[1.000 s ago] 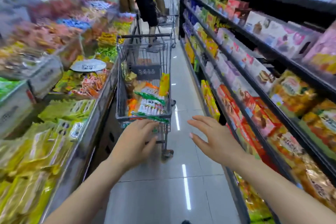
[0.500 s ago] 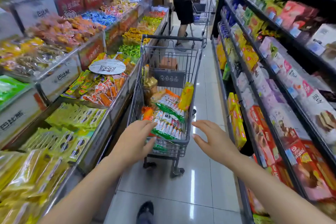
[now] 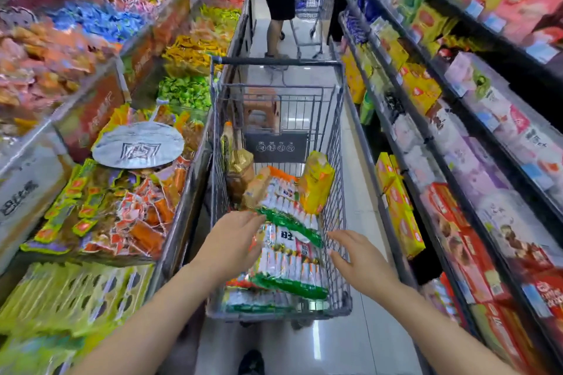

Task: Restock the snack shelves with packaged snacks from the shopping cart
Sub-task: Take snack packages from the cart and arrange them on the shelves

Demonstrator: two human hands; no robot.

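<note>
While both hands (image 3: 234, 237) (image 3: 359, 259) reach open-fingered, gripping nothing, the snack pack (image 3: 286, 240) label blurs (characters unreadable).

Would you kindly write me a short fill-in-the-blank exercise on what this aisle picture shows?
1. The packaged snacks lie inside a wire shopping ____.
2. The left hand and the right hand reach toward the cart, and neither hand ____ anything yet.
3. The yellow bag leans against the cart's ____ side.
4. A round silver sign lies on the snack bins on the ____.

Missing words: cart; holds; right; left
</note>
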